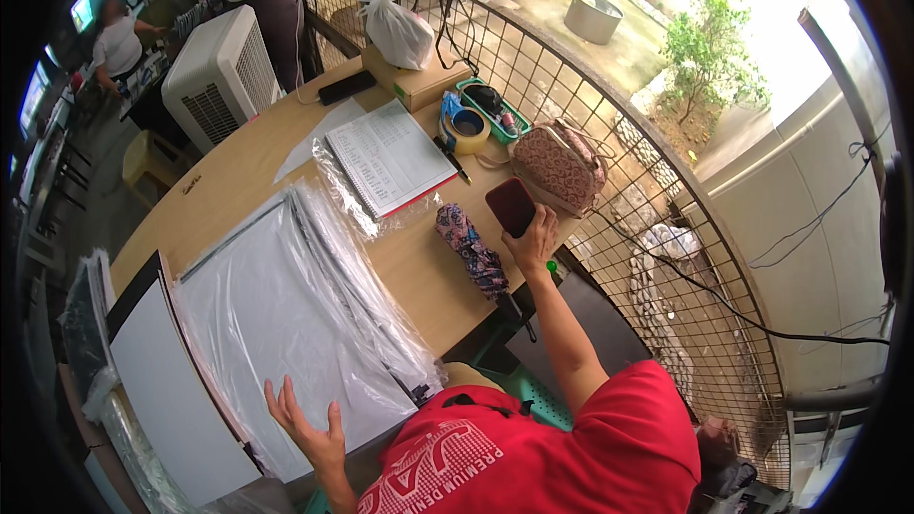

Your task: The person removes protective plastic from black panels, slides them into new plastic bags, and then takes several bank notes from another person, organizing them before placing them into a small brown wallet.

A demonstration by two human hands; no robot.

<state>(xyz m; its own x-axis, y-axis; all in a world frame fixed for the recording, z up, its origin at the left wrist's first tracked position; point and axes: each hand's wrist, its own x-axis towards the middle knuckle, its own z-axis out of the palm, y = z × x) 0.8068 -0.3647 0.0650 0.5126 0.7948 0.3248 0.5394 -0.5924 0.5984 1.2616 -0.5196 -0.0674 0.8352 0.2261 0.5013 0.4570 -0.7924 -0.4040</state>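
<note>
My right hand [535, 242] grips a dark smartphone [511, 207] over the right part of the table, close to a patterned pink-brown handbag [562, 167]. Beside that hand, a folded floral umbrella [471, 249] lies with its black handle toward me. My left hand [312, 426] is raised with fingers spread and nothing in it. Under it are flat white sheets in clear plastic wrap [286, 305]. Left of these lies a white panel with dark edges [176, 376]. An open spiral notebook [390, 157] with handwritten rows rests on clear plastic farther back.
At the back stand a cardboard box [411, 82] with a white plastic bag [400, 30], tape rolls [466, 131] and a green basket [495, 105]. A wire-mesh fence [657, 205] curves along the right. A white air cooler [219, 76] and other people are beyond the table [224, 195].
</note>
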